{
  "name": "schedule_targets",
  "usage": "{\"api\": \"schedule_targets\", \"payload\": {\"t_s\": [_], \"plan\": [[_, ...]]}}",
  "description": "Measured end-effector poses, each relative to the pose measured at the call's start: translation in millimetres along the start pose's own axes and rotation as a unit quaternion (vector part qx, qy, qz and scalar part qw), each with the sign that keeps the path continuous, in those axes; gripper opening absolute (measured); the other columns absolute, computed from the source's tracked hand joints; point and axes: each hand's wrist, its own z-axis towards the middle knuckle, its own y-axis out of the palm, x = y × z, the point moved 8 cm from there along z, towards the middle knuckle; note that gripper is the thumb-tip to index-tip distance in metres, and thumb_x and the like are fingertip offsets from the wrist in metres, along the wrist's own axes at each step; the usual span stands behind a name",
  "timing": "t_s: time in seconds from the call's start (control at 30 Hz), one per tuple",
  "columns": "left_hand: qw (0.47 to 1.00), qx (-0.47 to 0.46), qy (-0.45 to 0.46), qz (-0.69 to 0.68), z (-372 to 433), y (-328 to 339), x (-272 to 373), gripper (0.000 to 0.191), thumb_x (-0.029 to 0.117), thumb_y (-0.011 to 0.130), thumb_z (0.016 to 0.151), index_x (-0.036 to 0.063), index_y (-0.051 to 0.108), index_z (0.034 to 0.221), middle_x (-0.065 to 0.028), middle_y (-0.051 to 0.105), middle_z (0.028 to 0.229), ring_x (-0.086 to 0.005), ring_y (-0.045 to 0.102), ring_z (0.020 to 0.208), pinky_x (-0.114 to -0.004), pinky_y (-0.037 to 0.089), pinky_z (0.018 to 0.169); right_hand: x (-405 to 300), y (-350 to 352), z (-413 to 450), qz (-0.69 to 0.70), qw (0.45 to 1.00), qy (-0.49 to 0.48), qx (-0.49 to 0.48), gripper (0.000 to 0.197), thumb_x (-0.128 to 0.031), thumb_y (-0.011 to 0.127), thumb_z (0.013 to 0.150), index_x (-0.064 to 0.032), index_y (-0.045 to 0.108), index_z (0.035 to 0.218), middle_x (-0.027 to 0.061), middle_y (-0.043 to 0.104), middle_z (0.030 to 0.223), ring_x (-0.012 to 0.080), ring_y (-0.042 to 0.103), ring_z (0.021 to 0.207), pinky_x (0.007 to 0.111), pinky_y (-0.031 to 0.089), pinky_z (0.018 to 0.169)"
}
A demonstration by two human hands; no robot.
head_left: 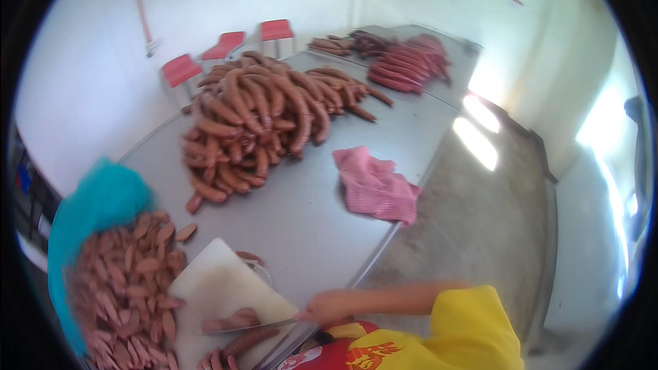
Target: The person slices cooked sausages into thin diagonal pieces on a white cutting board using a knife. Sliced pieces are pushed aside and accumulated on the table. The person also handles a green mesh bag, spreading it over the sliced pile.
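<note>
My right hand (325, 308) grips a knife (270, 324) by its handle, with the blade reaching left over the white cutting board (211, 277). At the bottom edge my left hand (218, 361), partly cut off by the frame, holds a brown sausage (252, 341) on the board, just below the blade. Cut sausage pieces (234, 320) lie against the blade's far side. Left of the board, a large heap of slantwise-cut sausage slices (133, 288) rests by a turquoise plastic bag (103, 190). One slice (186, 232) lies apart on the metal table.
Whole sausages (257, 108) are piled high on the metal table (303, 200). Redder sausages (403, 67) lie at its far end. A pink cloth (378, 185) sits at the right edge. Red stools (181, 69) stand by the wall. A ring-like item (261, 271) lies behind the board.
</note>
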Motion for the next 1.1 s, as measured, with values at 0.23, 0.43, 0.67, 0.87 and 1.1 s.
{"api": "schedule_targets", "payload": {"t_s": [0.23,0.43,0.67,0.87,1.1], "plan": [[0.968,0.214,0.071,-0.108,-4.2,-2.6,30.7,0.030,0.018,0.063,0.080,0.0043,0.061,0.106,-0.0181,0.055,0.109,-0.0360,0.049,0.105,-0.047,0.037,0.093,-2.9,-1.7,-4.5,0.038,0.999,-0.027,0.020,0.074,-0.057,0.028,0.098,0.0054,0.066,0.087,0.0269,0.065,0.086,0.0437,0.062,0.091,0.050,0.047,0.085],[0.960,0.223,0.123,-0.116,-7.8,-2.9,43.0,0.026,0.009,0.067,0.068,0.0114,0.062,0.093,-0.0116,0.058,0.095,-0.0328,0.052,0.094,-0.045,0.036,0.087,-13.2,-2.0,-1.1,-0.059,0.997,-0.004,-0.041,0.065,-0.056,0.030,0.098,-0.0021,0.067,0.099,0.0217,0.067,0.093,0.0417,0.061,0.096,0.048,0.047,0.087],[0.945,0.261,0.147,-0.134,5.7,-11.3,61.5,0.025,0.016,0.075,0.065,0.0156,0.060,0.084,-0.0034,0.055,0.091,-0.0255,0.051,0.088,-0.040,0.033,0.079,-13.2,-41.0,-32.9,-0.101,0.989,0.091,0.051,0.047,-0.047,0.046,0.096,-0.0044,0.065,0.090,0.0203,0.063,0.069,0.0428,0.062,0.071,0.048,0.049,0.066],[0.962,0.209,0.147,-0.099,8.8,-11.3,69.8,0.029,0.017,0.074,0.061,0.0149,0.059,0.086,-0.0024,0.055,0.093,-0.0253,0.050,0.090,-0.042,0.031,0.081,-2.0,-58.3,-82.2,-0.134,0.985,0.093,0.052,0.049,-0.045,0.048,0.096,-0.0021,0.059,0.075,0.0185,0.058,0.059,0.0421,0.058,0.058,0.048,0.048,0.057],[0.959,0.196,0.154,-0.131,7.2,-13.4,82.3,0.035,0.020,0.076,0.057,0.0170,0.061,0.089,-0.0017,0.054,0.093,-0.0246,0.050,0.091,-0.043,0.031,0.081,6.0,-48.6,-101.0,-0.125,0.985,0.108,0.042,0.047,-0.045,0.051,0.095,-0.0041,0.057,0.072,0.0164,0.056,0.055,0.0408,0.056,0.052,0.046,0.046,0.052]]}}
